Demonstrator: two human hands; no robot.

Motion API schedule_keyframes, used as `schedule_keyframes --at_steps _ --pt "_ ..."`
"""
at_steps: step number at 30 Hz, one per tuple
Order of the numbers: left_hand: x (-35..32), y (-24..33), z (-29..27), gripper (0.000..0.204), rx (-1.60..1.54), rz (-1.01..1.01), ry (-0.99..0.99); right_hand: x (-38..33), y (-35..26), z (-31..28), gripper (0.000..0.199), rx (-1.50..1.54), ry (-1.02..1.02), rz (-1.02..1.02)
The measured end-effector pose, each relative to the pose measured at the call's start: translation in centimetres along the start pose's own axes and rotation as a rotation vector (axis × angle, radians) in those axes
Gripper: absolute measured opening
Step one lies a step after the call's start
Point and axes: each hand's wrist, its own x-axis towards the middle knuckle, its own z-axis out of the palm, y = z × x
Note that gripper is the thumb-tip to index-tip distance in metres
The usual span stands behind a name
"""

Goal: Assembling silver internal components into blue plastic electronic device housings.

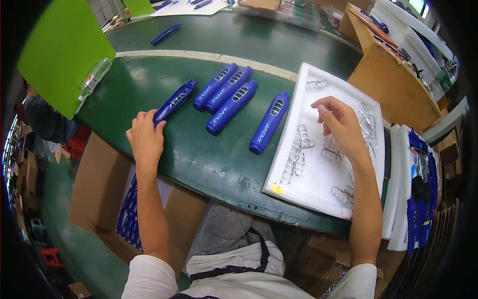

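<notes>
My left hand (147, 138) gripping casing (175, 101); right hand (341, 127) hovering over tray (317, 187), grip unclear; probably picking wire frame (299, 163); next needing alignment.

Work area brightly lit; a bright white light patch (419, 6) recorded at upper right. Soft sheen spread across the glossy dark-green tabletop (199, 154). Straight edges bowed; corners blackened.

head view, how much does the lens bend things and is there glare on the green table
Head view: strong fisheye bend, the green table bowing along its edges and the picture's corners black; head view: soft pale sheen on the tabletop, nothing harsh; head view: the blue tube in the left hand looks reasonably sharp.
</notes>
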Motion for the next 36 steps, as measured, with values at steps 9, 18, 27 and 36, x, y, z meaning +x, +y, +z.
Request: schedule_keyframes --at_steps 9,18,27,36 --pt "-0.4 -1.3 -1.2 0.039 -0.797 -0.262 -0.192 0.0 0.3 -0.1 0.021 -0.019 -0.021 -0.010" --pt "-1.5 1.4 -2.0 0.039 -0.465 -0.107 0.042 0.1 0.9 -0.5 0.037 -0.059 -0.042 -0.056" --pt "-2.2 0.2 -1.1 0.035 -0.553 -0.060 0.105 0.2 1.2 -0.3 0.046 0.017 -0.081 -0.090" --pt "-2.3 0.2 -0.8 0.035 -0.417 -0.070 0.112 0.2 0.9 -0.1 0.045 0.003 -0.078 -0.088"
